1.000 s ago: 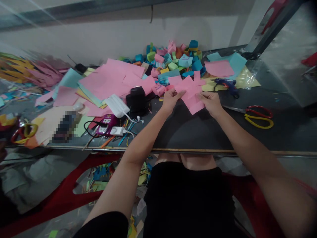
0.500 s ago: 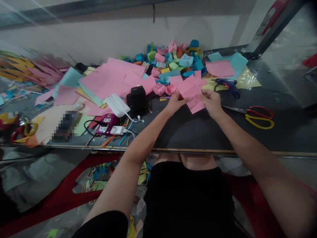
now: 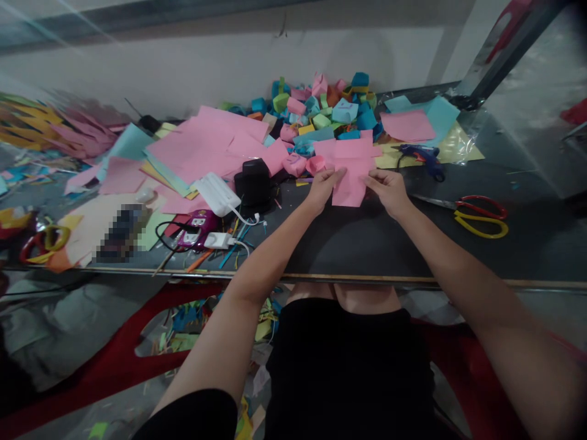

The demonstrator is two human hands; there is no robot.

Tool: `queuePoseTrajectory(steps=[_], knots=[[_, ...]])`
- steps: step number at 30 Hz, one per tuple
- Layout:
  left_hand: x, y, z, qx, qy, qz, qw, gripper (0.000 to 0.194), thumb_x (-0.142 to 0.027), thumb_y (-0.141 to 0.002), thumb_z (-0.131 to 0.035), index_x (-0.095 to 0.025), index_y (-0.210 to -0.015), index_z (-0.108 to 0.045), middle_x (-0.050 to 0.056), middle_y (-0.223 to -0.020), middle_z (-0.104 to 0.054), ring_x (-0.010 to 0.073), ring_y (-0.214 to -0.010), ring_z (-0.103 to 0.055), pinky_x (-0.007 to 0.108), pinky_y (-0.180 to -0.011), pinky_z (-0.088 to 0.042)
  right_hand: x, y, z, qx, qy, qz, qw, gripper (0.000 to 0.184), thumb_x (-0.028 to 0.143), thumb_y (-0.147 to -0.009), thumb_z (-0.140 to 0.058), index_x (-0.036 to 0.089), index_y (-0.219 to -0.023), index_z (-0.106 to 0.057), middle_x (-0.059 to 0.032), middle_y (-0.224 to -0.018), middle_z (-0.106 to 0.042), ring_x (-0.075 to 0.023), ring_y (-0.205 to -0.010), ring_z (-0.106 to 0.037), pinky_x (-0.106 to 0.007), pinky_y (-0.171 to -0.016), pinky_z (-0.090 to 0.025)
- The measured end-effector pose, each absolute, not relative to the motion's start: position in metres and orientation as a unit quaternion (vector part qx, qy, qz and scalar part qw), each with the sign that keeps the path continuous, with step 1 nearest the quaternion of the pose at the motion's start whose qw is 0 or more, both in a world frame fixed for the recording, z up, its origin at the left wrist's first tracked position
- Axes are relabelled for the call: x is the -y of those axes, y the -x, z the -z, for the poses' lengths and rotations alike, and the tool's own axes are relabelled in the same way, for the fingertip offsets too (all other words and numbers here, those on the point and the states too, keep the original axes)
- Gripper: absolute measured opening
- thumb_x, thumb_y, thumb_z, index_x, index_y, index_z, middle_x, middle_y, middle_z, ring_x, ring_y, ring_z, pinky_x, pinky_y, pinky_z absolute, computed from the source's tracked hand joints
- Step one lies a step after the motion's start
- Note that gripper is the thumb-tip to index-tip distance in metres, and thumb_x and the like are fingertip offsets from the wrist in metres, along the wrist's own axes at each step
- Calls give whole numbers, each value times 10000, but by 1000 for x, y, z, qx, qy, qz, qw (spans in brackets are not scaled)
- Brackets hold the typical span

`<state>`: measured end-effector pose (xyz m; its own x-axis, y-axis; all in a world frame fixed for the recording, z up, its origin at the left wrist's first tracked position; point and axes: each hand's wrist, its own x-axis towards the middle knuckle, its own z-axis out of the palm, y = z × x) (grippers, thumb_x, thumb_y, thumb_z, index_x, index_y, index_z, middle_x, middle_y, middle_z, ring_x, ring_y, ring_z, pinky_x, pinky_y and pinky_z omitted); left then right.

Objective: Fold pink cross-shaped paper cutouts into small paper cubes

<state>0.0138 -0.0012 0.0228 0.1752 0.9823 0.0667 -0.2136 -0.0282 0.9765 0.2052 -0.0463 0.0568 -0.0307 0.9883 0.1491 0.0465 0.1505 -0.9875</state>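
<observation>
Between my hands is a piece of pink paper (image 3: 352,177), creased and held above the dark table. My left hand (image 3: 323,188) pinches its left edge, thumb on top. At the right edge, my right hand (image 3: 387,188) grips it between thumb and fingers. Just behind the paper sits a small pink paper ring (image 3: 315,164), beside a folded pink paper piece (image 3: 294,164). Scissors (image 3: 477,214) with red and yellow handles lie to the right of my right hand. A blue glue gun (image 3: 422,157) rests beyond them.
Small folded paper boxes (image 3: 345,112) in several colours are heaped against the wall. Large pink sheets (image 3: 202,146) spread over the left. Nearer stand a black object (image 3: 253,186), a white adapter (image 3: 217,194) and a purple power strip (image 3: 200,230). More scissors (image 3: 46,243) lie far left.
The pink paper has turned from a slant to nearly upright and squarer to me. My left hand shifted slightly along its left edge; both hands still hold it.
</observation>
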Motion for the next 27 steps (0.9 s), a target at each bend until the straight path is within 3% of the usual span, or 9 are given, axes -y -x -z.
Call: queuePoseTrajectory(steps=[5, 11, 15, 17, 20, 23, 27], knots=[[5, -17, -26, -355, -446, -529, 628, 496, -602, -740, -955, -193, -850, -697, 79, -898, -738, 300, -1064, -742, 439, -920, -620, 46, -206, -56, 551, 470, -438, 533, 601, 811, -571, -927, 265, -704, -715, 6, -695, -663, -147, -603, -578, -329, -565, -570], [10, -17, -33, -353, -455, -529, 623, 515, -625, -771, -941, -196, -958, -727, 59, -961, -766, 275, -1041, -754, 404, -878, -638, 39, -209, -48, 501, 479, -473, 543, 745, 956, -511, -849, 283, -814, -746, -18, -752, -715, -192, -639, -650, -373, -594, -619], [10, -18, -31, -359, -509, -511, 592, 424, -572, -835, -905, -200, -868, -704, 43, -868, -722, 238, -969, -726, 376, -869, -602, 34, -209, -39, 501, 489, -494, 516, 799, 976, -536, -821, 265, -896, -768, -49, -809, -764, -230, -702, -710, -392, -608, -632], [8, -17, -30, -392, -552, -508, 532, 370, -463, -841, -915, -210, -752, -660, 10, -735, -646, 205, -858, -676, 349, -824, -569, 30, -210, -35, 501, 490, -495, 514, 831, 980, -538, -815, 263, -955, -767, -68, -900, -795, -244, -761, -734, -408, -652, -644], [7, -13, -31, -459, -597, -517, 406, 450, -319, -855, -883, -236, -594, -526, -22, -585, -468, 181, -730, -562, 329, -760, -494, 26, -215, -32, 481, 488, -498, 531, 866, 994, -578, -770, 287, -1078, -746, -87, -1069, -820, -280, -897, -776, -456, -780, -668], [12, -10, -36, -509, -604, -527, 315, 500, -255, -882, -829, -254, -561, -444, -8, -589, -412, 204, -752, -553, 337, -775, -438, 24, -220, -35, 482, 473, -501, 541, 878, 976, -643, -735, 303, -1206, -703, -106, -1265, -795, -301, -1055, -787, -469, -882, -672], [22, -13, -43, -508, -619, -518, 302, 440, -322, -883, -832, -262, -620, -485, 8, -621, -416, 251, -851, -592, 336, -815, -418, 28, -216, -38, 534, 465, -475, 523, 1001, 922, -579, -831, 315, -1354, -653, -117, -1391, -741, -323, -1223, -747, -467, -963, -662]])
